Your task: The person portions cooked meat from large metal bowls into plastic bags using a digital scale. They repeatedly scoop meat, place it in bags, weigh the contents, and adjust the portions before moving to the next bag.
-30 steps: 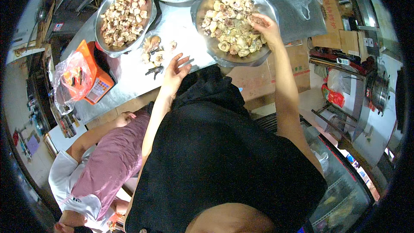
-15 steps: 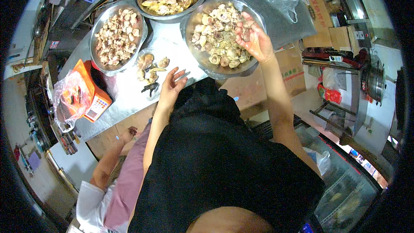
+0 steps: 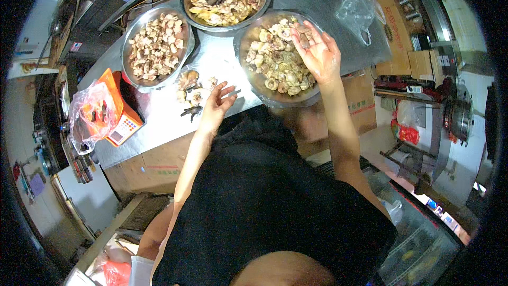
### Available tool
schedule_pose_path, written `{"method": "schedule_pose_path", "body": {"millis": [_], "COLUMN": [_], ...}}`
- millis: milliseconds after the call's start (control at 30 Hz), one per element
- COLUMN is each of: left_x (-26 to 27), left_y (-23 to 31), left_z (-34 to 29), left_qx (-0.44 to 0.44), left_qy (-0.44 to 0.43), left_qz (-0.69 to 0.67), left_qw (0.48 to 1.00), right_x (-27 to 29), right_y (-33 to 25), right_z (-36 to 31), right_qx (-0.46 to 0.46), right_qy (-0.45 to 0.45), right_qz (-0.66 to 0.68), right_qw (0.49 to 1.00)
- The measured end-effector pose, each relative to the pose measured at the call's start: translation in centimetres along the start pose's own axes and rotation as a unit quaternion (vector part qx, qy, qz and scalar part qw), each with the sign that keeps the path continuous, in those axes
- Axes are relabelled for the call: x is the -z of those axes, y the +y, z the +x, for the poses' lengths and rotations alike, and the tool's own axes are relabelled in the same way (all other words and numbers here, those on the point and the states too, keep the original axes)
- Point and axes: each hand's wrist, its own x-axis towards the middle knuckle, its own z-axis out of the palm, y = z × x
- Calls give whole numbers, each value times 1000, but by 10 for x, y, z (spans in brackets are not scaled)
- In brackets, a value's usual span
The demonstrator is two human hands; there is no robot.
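Observation:
Palm up, my right hand point(image 3: 323, 58) is open above the right edge of a round metal bowl point(image 3: 244, 71), its fingers apart and nothing seen in it. Chopped meat pieces point(image 3: 283, 61), some coated with a greenish-brown seasoning, fill that bowl. My left hand point(image 3: 218, 103) is also open and seems to hold nothing, fingers loosely curled over the near edge of the metal table point(image 3: 164, 137). Next to it lie a few larger raw poultry pieces point(image 3: 190, 87) and a dark bird's foot point(image 3: 191, 111), partly behind the fingers.
A second metal bowl point(image 3: 127, 66) of chopped meat stands left, and a third bowl point(image 3: 185, 8) of yellowish poultry parts stands behind. An orange digital scale point(image 3: 124, 114) with a plastic bag point(image 3: 90, 119) is at far left. Another clear bag point(image 3: 360, 13) lies far right. Someone's arm point(image 3: 156, 230) shows lower left.
My right hand has opened from a loose pinch and turned its palm up. The left hand covers more of the loose poultry pieces. The other person has moved down and back at lower left.

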Motion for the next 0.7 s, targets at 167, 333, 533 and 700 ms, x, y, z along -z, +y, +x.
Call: {"method": "schedule_pose_path", "body": {"millis": [167, 333, 533, 700], "left_x": [18, 43, 95, 124], "left_y": [-11, -1, 4, 26], "left_z": [-9, -29, -35, -44], "left_qx": [-22, -19, -27, -9], "left_qy": [26, 54, 8, -76], "left_qz": [-36, -42, -71, -51], "left_qw": [999, 997, 997, 996], "right_x": [-5, -24, -45, -9], "right_y": [17, 47, 96, 175], "right_z": [17, 31, 22, 3], "right_qx": [-25, -35, 21, 117], "right_qy": [-18, -40, -63, -29], "right_qz": [-37, -61, -32, -17], "right_qw": [999, 997, 997, 993]}}
